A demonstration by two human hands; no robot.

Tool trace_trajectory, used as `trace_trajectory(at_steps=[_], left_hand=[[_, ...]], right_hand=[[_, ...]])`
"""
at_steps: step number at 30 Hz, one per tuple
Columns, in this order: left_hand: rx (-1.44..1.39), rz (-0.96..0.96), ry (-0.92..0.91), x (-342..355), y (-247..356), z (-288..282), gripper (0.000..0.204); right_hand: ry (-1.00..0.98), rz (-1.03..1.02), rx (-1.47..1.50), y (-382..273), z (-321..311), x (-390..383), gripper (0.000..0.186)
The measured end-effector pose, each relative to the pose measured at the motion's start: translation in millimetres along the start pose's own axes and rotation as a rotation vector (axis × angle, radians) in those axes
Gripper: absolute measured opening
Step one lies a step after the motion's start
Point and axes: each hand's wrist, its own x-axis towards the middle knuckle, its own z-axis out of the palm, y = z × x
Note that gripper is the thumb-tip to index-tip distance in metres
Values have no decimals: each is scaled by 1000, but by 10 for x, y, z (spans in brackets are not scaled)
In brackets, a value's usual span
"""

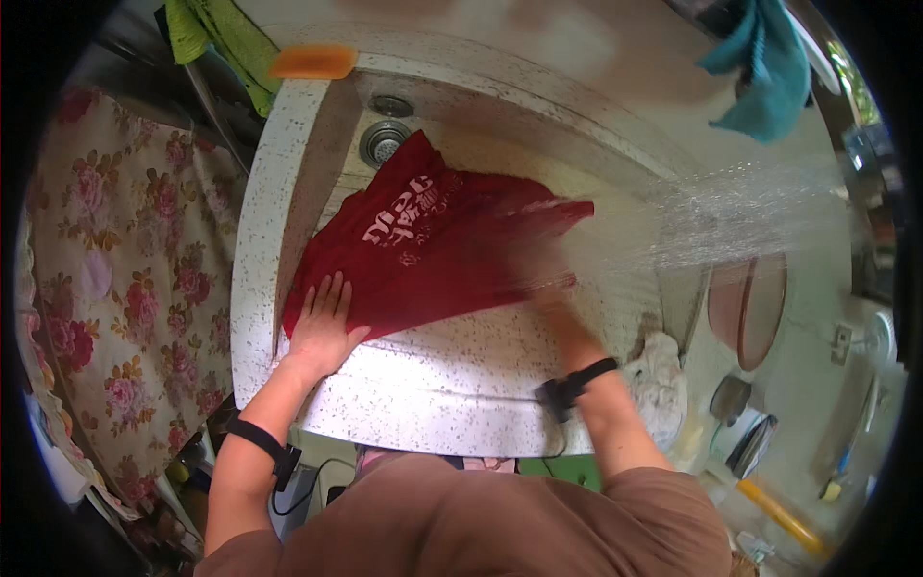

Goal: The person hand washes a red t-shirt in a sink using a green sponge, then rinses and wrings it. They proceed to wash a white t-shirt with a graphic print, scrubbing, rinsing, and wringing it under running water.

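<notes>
A wet dark red cloth [423,269] with white print lies spread over the ribbed bottom of a white speckled sink [255,260]. My left hand [325,332] rests flat on its near left corner, fingers stretched out. Toward the cloth's right end, my right hand [540,274] is smeared by motion, so its fingers cannot be made out. Streaks of water [731,216] fly across from the right, level with that end of the cloth. Each wrist wears a black strap with a small device.
A metal drain [386,144] sits at the back left of the sink, and an orange block [312,62] on its rim. A whitish rag [656,385] lies at the right front. Floral fabric [135,279] hangs left; a teal cloth [769,82] hangs back right.
</notes>
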Motion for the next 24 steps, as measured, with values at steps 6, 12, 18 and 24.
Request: trace_trajectory(at_steps=[6, 12, 18, 24], left_hand=[[-24, 21, 15, 27, 55, -38, 82], [-14, 4, 5, 27, 37, -52, 84], [-10, 48, 46, 71, 10, 2, 82], [36, 36, 67, 137, -58, -11, 83]], right_hand=[[59, -176, -119, -35, -102, 131, 17], [-206, 125, 602, -563, 486, 121, 26], [64, 158, -343, 319, -673, -89, 29], [-92, -49, 152, -631, 315, -177, 34]])
